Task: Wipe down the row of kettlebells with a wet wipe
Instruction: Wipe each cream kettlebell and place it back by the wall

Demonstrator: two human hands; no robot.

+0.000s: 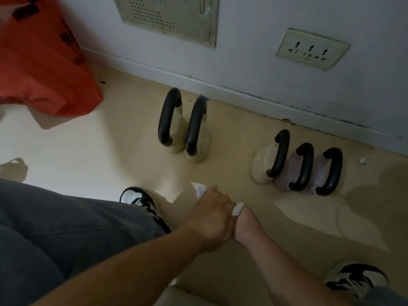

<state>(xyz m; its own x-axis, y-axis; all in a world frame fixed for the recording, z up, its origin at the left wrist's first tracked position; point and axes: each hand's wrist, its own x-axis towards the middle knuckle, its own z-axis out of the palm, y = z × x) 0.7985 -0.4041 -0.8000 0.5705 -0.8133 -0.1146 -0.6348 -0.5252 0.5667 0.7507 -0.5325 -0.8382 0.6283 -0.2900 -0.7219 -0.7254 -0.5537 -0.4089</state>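
Note:
Several kettlebells with black handles stand on the beige floor by the wall: two cream ones (176, 129) at the middle, and to the right a cream one (263, 166) beside two lilac ones (318, 175). My left hand (209, 219) and my right hand (247, 226) are pressed together low in the middle, well short of the kettlebells. A white wet wipe (199, 188) sticks out from my left hand, and another bit of white (238, 209) shows between the two hands.
An orange bag (39, 62) lies at the upper left. The white wall carries a socket plate (311, 49) and a metal panel (167, 16). My grey trouser leg (66, 228) and two black-and-white shoes (143, 202) are near the hands.

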